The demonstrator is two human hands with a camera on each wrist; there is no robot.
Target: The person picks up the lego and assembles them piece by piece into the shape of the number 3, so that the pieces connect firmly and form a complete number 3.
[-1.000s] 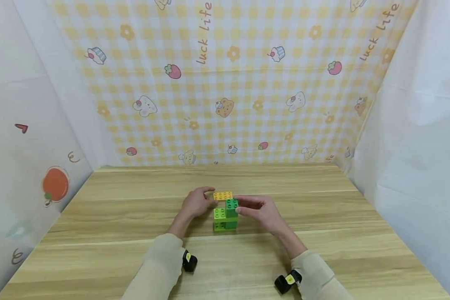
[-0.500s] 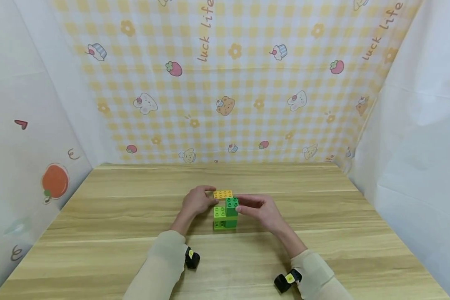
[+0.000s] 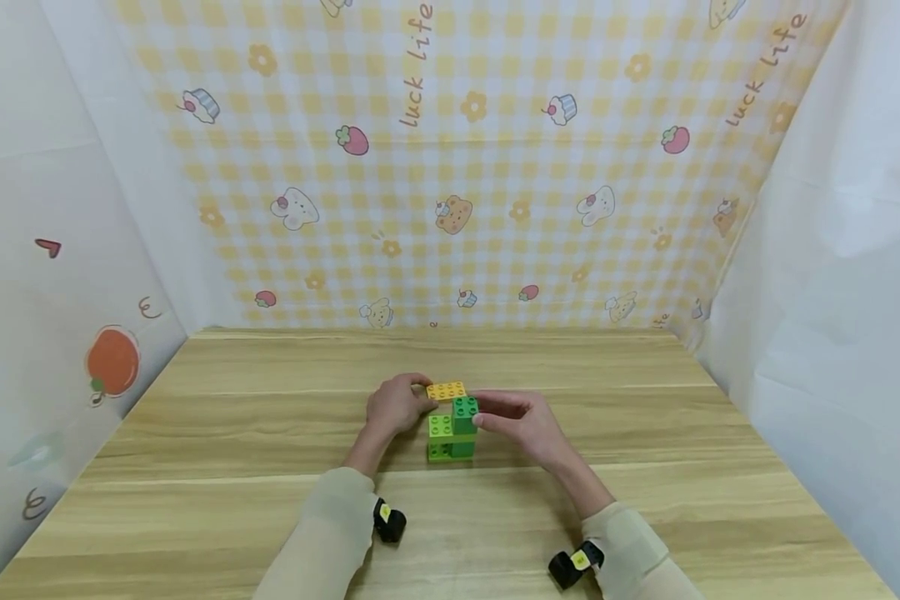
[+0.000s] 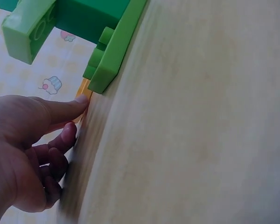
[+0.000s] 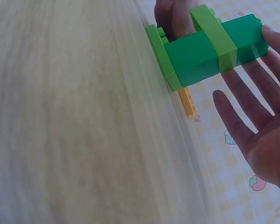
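A small tower of toy building bricks stands mid-table in the head view. It has a lime green brick (image 3: 440,426) as a shelf sticking out left, a dark green brick (image 3: 464,415) on top, another dark green brick (image 5: 191,57) below and a lime green base plate (image 4: 114,58). My right hand (image 3: 527,426) holds the top dark green brick between thumb and fingers. Behind the tower lies a flat yellow brick (image 3: 446,391) with two rows of studs. My left hand (image 3: 397,405) pinches its left end, thumb on the near side; its other fingers are curled in the left wrist view.
Wooden table (image 3: 255,433) reaches back to a yellow checked cloth (image 3: 487,267). White sheets (image 3: 825,333) hang at both sides. A black wrist camera (image 3: 390,522) sits on the left sleeve, another black wrist camera (image 3: 573,564) on the right.
The yellow brick has turned slightly in my left hand, and the left forearm has shifted a little to the right. My right hand and the tower stay in place.
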